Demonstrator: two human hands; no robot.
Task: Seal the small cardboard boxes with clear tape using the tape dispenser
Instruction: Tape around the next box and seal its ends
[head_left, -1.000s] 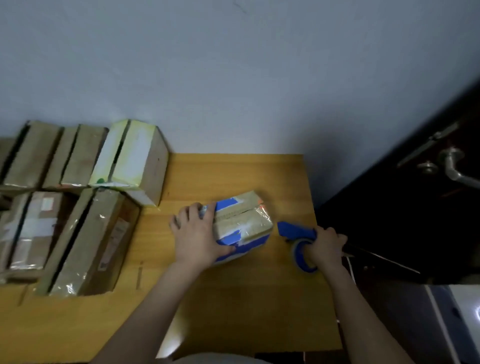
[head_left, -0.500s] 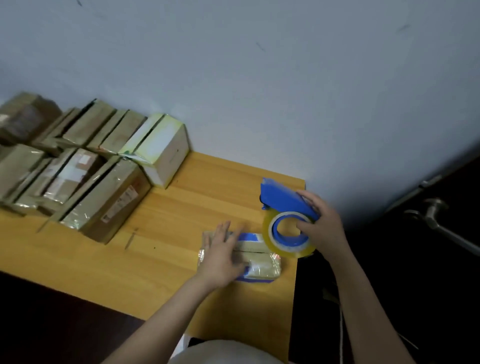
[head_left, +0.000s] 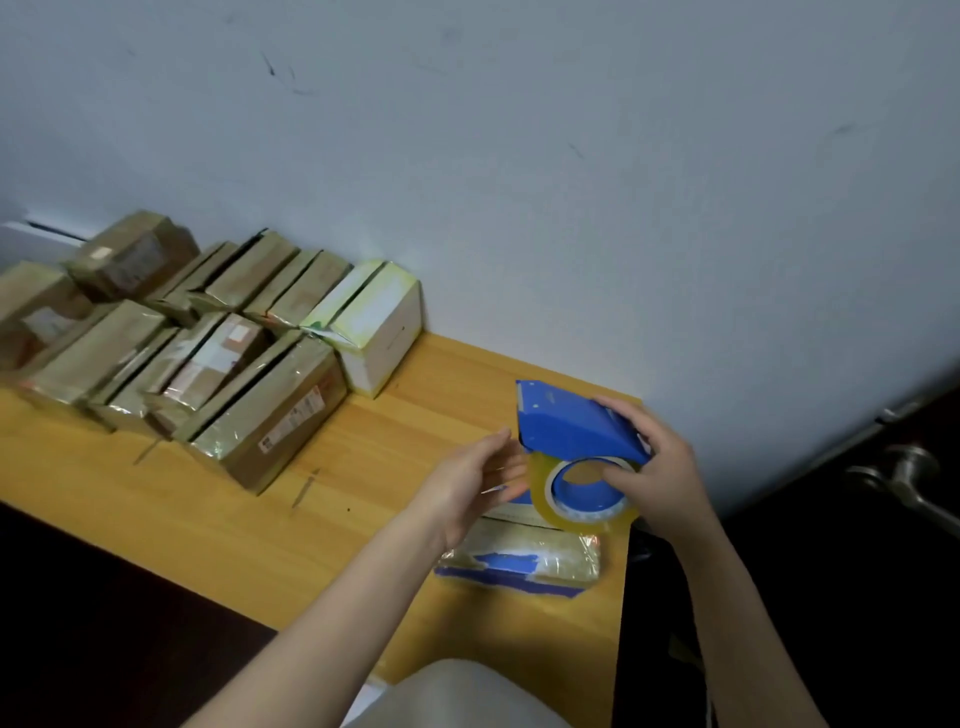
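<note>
The right grip is clamped on the dispenser, above the box near the tabletop's right edge. The left grip is apart, just beside the roll. I think it should pull the tape end out straight.

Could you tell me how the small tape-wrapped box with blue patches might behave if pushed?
The small flat cardboard box with blue patches lies low, so it probably slides rather than tips. Its glossy clear wrap looks slippery. Near the wooden table edge, it could fall.
</note>
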